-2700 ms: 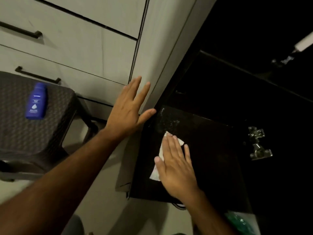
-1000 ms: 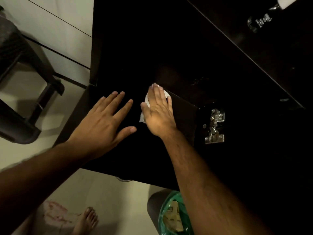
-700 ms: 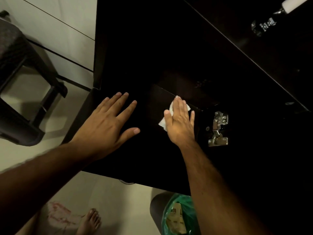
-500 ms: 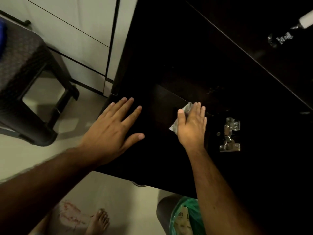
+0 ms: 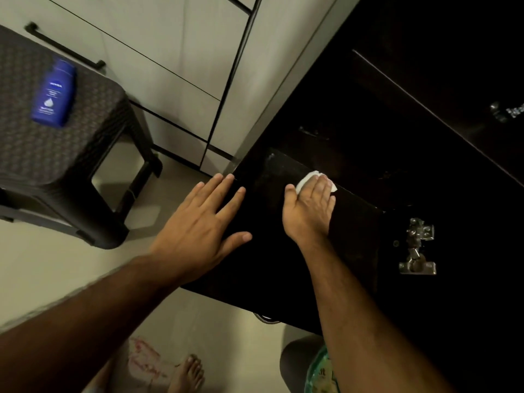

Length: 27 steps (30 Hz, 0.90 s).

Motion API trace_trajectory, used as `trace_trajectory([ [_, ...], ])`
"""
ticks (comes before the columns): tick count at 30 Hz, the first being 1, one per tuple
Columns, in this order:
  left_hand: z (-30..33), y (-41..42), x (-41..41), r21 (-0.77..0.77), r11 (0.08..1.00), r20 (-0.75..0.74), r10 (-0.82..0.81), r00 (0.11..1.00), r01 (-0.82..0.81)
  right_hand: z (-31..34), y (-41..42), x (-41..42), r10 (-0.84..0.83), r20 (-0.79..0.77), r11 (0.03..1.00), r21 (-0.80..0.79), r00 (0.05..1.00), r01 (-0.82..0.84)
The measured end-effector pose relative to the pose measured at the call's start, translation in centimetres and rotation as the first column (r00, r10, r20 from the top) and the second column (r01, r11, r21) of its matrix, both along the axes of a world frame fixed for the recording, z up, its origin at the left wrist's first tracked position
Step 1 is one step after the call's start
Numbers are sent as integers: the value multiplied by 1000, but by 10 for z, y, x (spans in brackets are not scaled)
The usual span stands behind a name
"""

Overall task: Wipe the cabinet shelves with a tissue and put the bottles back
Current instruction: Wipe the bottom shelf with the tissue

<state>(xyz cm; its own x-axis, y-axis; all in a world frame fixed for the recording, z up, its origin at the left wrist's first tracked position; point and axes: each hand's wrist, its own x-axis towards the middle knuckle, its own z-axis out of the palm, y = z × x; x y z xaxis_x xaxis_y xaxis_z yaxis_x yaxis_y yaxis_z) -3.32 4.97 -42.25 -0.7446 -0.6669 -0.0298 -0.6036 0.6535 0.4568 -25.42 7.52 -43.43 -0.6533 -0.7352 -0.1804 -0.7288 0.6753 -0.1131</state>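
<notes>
The dark cabinet shelf (image 5: 272, 262) fills the middle of the view. My right hand (image 5: 309, 208) lies flat on it with straight fingers, pressing a white tissue (image 5: 306, 179) near the shelf's back edge. Only the tissue's edges show past my fingertips. My left hand (image 5: 202, 229) rests flat and spread on the shelf's left front part. A blue lotion bottle (image 5: 54, 93) lies on a dark woven stool (image 5: 51, 154) at the left, well away from both hands. A dusty patch (image 5: 270, 158) marks the shelf's back left corner.
Pale drawer fronts (image 5: 170, 52) with black handles stand behind the stool. A metal hinge (image 5: 416, 246) sits on the cabinet side at the right. A bin with a green bag (image 5: 317, 367) stands below the shelf, and my bare foot (image 5: 185, 374) is on the tiled floor.
My right hand has slid the tissue along the back of the shelf. The view has swung left, bringing the stool and blue bottle back in sight. My left hand stays flat.
</notes>
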Motion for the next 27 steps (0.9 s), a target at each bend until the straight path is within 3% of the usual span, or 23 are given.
trace_trajectory([
  [6,-6,-5,13,-13,1000,49,-9,999,9,-1,-31,41,210,-59,977,-13,976,-211],
  [11,-10,-4,23,2,1000,74,2,997,-2,3,-24,27,411,-33,911,52,911,-409],
  [16,-8,-6,26,-4,1000,62,16,998,-15,5,-15,18,223,-8,974,39,975,-222],
  [19,-10,-9,24,-7,1000,78,8,997,-8,2,-22,33,199,-43,980,37,979,-197],
  [27,-16,0,23,14,1000,101,-17,995,16,8,-37,34,412,-25,908,100,911,-408],
])
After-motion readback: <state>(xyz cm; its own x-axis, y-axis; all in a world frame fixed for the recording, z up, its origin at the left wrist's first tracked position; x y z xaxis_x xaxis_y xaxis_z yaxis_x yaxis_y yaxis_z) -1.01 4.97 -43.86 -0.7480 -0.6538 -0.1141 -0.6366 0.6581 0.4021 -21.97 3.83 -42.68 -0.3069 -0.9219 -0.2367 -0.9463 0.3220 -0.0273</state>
